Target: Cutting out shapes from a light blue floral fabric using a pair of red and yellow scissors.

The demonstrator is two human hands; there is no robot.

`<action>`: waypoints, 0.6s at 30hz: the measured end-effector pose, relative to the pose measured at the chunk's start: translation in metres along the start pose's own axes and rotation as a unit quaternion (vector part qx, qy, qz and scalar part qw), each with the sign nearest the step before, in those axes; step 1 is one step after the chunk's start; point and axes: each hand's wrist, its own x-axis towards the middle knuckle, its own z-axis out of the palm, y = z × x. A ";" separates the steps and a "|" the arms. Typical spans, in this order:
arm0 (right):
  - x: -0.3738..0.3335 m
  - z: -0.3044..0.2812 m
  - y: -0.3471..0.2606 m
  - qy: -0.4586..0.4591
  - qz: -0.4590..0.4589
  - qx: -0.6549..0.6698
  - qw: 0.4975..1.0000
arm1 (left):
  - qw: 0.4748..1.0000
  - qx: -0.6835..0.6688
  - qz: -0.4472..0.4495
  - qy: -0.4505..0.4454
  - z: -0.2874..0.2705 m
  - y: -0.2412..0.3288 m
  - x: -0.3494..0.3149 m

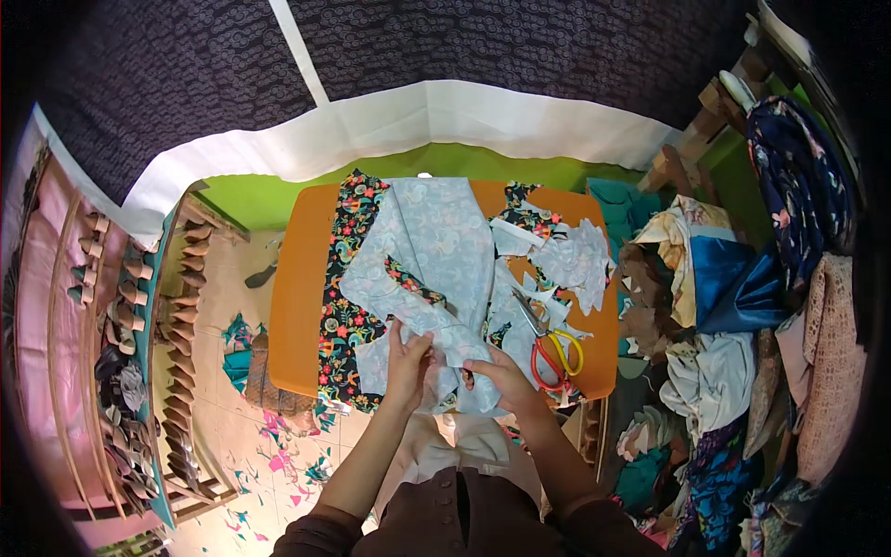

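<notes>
Head view: pale cloth [436,232], folded over itself, across the middle of an orange table [299,278], lower corner gathered at 6 o'clock near the table's edge; black floral cloth [348,306] alongside at 9 o'clock. At 7 o'clock, left hand [408,369], thumb and forefinger partly spread at the cloth's rim, firmness of hold not discernible. At 5 o'clock, right hand [506,379], thumb and fingers closed in a pinch on the gathered corner. At 4 o'clock, near the right hand, scissors [541,331] with red and yellow handles, points toward 11 o'clock; beyond, toward 2 and 3 o'clock, scraps [571,265]. Likely hazards: skewing of the layers from an uneven pull between the hands; snagging on the scissors from a sweep of cloth toward 4 o'clock; slippage over the 6 o'clock edge from a loosened pinch; mixing of cloth with like-coloured scraps. Hidden or unclear: fingertips of the right hand, behind cloth; underside of the fold; join, if any, between pale and floral cloth; gap between the scissor blades, too small to judge; shelving at 9 o'clock and heaped fabric [719,371] at 3 o'clock, bent and darkened toward the rim.
</notes>
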 end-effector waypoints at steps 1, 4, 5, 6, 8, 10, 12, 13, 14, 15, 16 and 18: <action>-0.003 0.002 -0.004 0.013 -0.019 -0.008 1.000 | 0.999 -0.027 0.025 0.007 -0.004 0.000 0.000; -0.018 0.000 -0.020 -0.067 -0.016 0.021 0.997 | 0.994 -0.103 -0.006 0.027 -0.017 -0.005 0.008; -0.020 -0.002 -0.020 -0.071 -0.013 0.018 0.997 | 0.986 -0.150 -0.065 0.037 -0.022 -0.009 0.012; -0.023 -0.004 -0.020 -0.058 -0.006 -0.016 0.998 | 0.965 -0.215 -0.151 0.008 -0.030 -0.015 0.015; -0.027 -0.009 -0.021 -0.040 -0.001 -0.052 0.998 | 0.943 -0.239 -0.233 -0.005 -0.019 -0.020 0.011; -0.031 -0.012 -0.022 -0.042 0.024 -0.037 0.998 | 0.913 -0.280 -0.289 -0.067 -0.012 -0.034 0.010; -0.030 -0.018 -0.018 -0.056 0.019 -0.016 0.998 | 0.922 -0.255 -0.269 -0.109 -0.015 -0.049 0.017; -0.029 -0.020 -0.018 -0.068 0.015 0.007 0.998 | 0.929 -0.228 -0.251 -0.150 -0.017 -0.057 0.025; -0.029 -0.019 -0.023 -0.072 0.016 0.005 0.997 | 0.926 -0.258 -0.254 -0.109 -0.017 -0.057 0.032; -0.027 -0.015 -0.032 -0.057 0.018 0.027 0.998 | 0.927 -0.260 -0.249 -0.109 -0.020 -0.057 0.037; -0.024 -0.015 -0.040 -0.037 0.019 0.050 0.998 | 0.965 -0.206 -0.135 -0.086 -0.015 -0.050 0.042; -0.008 -0.037 -0.049 -0.018 -0.017 0.084 0.996 | 0.991 -0.134 -0.020 0.011 0.023 -0.017 0.040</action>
